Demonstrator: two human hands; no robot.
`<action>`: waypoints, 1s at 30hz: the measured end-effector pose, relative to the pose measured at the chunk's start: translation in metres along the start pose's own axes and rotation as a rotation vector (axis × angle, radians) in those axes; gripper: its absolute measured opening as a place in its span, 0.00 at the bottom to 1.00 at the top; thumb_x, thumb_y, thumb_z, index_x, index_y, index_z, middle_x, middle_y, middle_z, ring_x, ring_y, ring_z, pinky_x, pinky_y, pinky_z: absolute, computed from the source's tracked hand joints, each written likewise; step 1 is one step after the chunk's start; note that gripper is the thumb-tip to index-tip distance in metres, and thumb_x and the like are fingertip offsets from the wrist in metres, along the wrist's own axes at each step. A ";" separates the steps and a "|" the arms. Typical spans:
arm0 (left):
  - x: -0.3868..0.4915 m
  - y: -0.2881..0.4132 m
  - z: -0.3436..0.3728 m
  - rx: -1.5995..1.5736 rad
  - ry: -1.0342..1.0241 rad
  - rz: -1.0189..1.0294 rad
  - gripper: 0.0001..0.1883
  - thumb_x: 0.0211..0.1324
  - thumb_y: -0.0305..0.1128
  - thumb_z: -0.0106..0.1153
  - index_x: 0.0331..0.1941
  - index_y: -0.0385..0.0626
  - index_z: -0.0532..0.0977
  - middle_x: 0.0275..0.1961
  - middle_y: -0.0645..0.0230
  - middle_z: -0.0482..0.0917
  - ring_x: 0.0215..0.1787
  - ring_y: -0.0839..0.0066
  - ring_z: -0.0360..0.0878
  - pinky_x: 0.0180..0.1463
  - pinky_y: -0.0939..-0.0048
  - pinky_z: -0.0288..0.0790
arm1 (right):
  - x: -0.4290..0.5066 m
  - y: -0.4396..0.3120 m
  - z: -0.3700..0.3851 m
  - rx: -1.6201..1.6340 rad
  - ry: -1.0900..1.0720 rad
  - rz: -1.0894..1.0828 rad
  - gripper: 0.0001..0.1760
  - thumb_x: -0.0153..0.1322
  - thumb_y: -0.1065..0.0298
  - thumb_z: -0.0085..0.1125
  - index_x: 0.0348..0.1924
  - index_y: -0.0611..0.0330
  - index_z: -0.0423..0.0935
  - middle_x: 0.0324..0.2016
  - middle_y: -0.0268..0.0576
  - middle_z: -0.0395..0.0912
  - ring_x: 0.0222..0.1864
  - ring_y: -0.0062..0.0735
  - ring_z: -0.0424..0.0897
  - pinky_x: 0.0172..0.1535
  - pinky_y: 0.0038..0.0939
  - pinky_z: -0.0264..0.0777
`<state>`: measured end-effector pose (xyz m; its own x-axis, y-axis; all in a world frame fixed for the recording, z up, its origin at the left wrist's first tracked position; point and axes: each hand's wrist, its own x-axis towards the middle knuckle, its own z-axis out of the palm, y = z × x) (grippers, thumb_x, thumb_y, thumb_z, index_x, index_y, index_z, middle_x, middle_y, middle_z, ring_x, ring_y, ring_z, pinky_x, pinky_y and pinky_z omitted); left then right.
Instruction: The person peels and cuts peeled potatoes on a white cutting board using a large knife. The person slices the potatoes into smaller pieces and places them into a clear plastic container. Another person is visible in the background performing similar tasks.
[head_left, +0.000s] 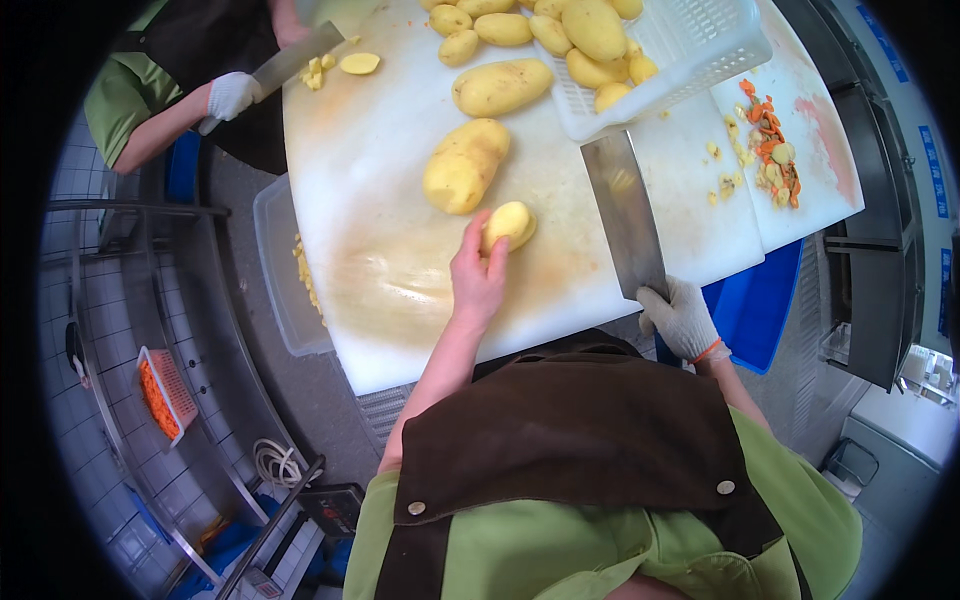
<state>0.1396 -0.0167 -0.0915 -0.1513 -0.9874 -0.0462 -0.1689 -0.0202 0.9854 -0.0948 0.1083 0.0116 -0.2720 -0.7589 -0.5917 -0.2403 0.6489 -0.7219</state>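
My bare left hand (480, 274) grips a small peeled potato (513, 225) with a pale cut face turned up, just over the white cutting board (405, 247). In my right hand (681, 319), covered by a white knit glove, is the handle of a broad cleaver (624, 214). Its blade points away from me along the right side of the board, under the near edge of the potato basket. Beyond my left hand lie two large whole peeled potatoes, one nearer (466, 166) and one farther (502, 88).
A white plastic basket (675, 82) of potatoes stands at the far right. Carrot and potato scraps (776, 150) lie right of it. Across the board, a co-worker's gloved hand (234, 96) holds another cleaver (296, 58). A clear tub (281, 300) and a blue bin (757, 307) sit below the edges.
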 end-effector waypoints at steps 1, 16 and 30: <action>0.002 0.003 0.004 0.144 -0.009 -0.032 0.19 0.61 0.30 0.56 0.55 0.35 0.72 0.43 0.54 0.77 0.46 0.55 0.75 0.53 0.59 0.70 | 0.003 -0.001 -0.003 0.002 -0.009 0.007 0.13 0.72 0.67 0.51 0.33 0.73 0.75 0.16 0.41 0.74 0.18 0.23 0.74 0.25 0.28 0.68; 0.028 0.016 0.013 0.764 -0.413 0.043 0.29 0.41 0.29 0.69 0.51 0.34 0.72 0.51 0.52 0.72 0.57 0.52 0.66 0.63 0.59 0.65 | 0.024 -0.010 -0.016 -0.026 -0.105 0.006 0.15 0.71 0.64 0.51 0.33 0.71 0.73 0.15 0.40 0.72 0.19 0.22 0.72 0.25 0.29 0.67; -0.090 -0.016 -0.037 0.617 0.047 0.402 0.30 0.39 0.28 0.73 0.52 0.39 0.76 0.56 0.58 0.75 0.57 0.56 0.70 0.60 0.59 0.68 | 0.041 -0.038 0.037 -0.865 -0.338 -0.497 0.14 0.73 0.59 0.49 0.38 0.61 0.77 0.26 0.57 0.79 0.31 0.61 0.79 0.39 0.52 0.72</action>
<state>0.1917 0.0668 -0.0969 -0.2775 -0.9060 0.3196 -0.6286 0.4227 0.6528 -0.0626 0.0506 0.0017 0.2818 -0.8396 -0.4645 -0.8728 -0.0232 -0.4876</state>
